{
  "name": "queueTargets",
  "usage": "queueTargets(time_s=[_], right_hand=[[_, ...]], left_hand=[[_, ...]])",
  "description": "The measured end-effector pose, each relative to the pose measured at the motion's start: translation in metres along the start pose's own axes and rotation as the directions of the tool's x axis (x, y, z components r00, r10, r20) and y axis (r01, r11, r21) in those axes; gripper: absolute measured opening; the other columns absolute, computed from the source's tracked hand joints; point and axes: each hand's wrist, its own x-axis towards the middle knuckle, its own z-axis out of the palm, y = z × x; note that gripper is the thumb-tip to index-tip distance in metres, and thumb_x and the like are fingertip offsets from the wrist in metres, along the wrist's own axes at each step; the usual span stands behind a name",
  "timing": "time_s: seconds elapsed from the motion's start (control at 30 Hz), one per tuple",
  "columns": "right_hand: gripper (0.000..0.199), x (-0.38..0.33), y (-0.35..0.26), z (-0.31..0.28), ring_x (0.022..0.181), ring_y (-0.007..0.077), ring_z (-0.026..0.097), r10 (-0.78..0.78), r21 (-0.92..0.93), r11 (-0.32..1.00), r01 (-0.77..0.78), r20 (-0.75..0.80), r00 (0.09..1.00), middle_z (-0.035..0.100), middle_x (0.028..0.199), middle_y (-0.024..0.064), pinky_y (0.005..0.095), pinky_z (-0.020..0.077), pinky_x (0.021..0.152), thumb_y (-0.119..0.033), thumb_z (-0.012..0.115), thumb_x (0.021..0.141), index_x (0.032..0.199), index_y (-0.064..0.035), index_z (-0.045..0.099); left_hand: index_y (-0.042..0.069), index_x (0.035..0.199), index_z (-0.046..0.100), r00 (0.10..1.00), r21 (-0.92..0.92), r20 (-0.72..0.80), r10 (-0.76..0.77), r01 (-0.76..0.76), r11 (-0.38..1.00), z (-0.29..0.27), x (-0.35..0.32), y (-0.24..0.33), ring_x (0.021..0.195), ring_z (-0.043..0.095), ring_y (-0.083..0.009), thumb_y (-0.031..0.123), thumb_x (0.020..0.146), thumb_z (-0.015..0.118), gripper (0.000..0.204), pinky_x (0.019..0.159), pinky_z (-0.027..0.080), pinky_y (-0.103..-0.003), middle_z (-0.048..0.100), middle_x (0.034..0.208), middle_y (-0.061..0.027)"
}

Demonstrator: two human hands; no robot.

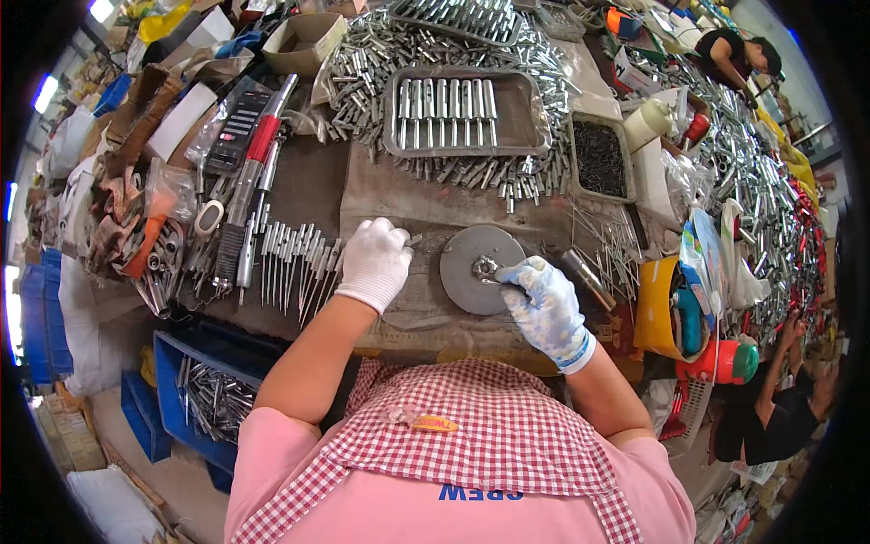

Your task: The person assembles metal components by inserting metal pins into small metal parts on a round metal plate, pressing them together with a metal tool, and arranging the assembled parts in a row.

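Observation:
My left hand point(375, 261), in a white glove, is closed, with the tip of a small metal piece point(414, 240) poking out past its fingers. My right hand point(547, 306) wears a blue-stained white glove. Its thumb and fingers are pinched together over the right side of a round grey disc point(464, 283), near the metal hub point(484, 267) at the disc's middle; what they hold is too small to make out. Left of my left hand lies a row of thin metal rods with thicker ends point(292, 258). Several metal tubes stand lined up in a clear plastic tray point(533, 136) beyond the disc.
Heaped metal tubes point(362, 77) surround the tray. A box of dark small pins point(600, 159) sits to its right, near a dark cylinder point(587, 279) and loose thin rods. Blue crates point(195, 403) with metal parts stand below left. Other people point(739, 59) work at the right.

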Motion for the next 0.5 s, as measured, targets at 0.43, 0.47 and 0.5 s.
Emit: queueTargets(time_s=[0.43, 0.47, 0.5], right_hand=[[0.018, 0.001, -0.006, 0.003, 0.077, 0.0315, 0.067, 0.072, 0.022, 0.997, -0.071, -0.046, 0.996, 0.067, 0.086, 0.0108, 0.0376, 0.0535, 0.068, 0.0, 0.073, 0.074, 0.091, -0.0062, 0.071], [0.018, 0.001, -0.006, 0.002, 0.077, 0.0316, 0.067, 0.06, 0.038, 0.998, -0.059, -0.03, 0.998, 0.067, 0.085, 0.0109, 0.0378, 0.0535, 0.068, 0.001, 0.072, 0.074, 0.091, -0.0061, 0.071], [0.019, 0.001, -0.007, 0.002, 0.078, 0.0318, 0.067, 0.046, 0.057, 0.997, -0.045, -0.015, 0.999, 0.068, 0.085, 0.0111, 0.0379, 0.0535, 0.068, 0.001, 0.072, 0.074, 0.091, -0.0059, 0.071]], left_hand=[[0.0, 0.09, 0.064, 0.995, -0.689, 0.03, 0.091, -0.045, 0.723, -0.043, -0.032, 0.056, 0.077, 0.067, -0.0208, 0.0, 0.082, 0.07, 0.011, 0.068, 0.052, -0.03, 0.068, 0.088, -0.0128], [0.0, 0.091, 0.064, 0.995, -0.715, 0.036, 0.089, -0.037, 0.698, -0.043, -0.036, 0.061, 0.077, 0.064, -0.015, -0.004, 0.08, 0.071, 0.013, 0.069, 0.052, -0.028, 0.068, 0.088, -0.0088], [0.0, 0.091, 0.064, 0.995, -0.719, 0.041, 0.096, -0.037, 0.694, -0.041, -0.039, 0.062, 0.077, 0.064, -0.015, -0.004, 0.08, 0.071, 0.013, 0.069, 0.052, -0.028, 0.068, 0.088, -0.0088]])
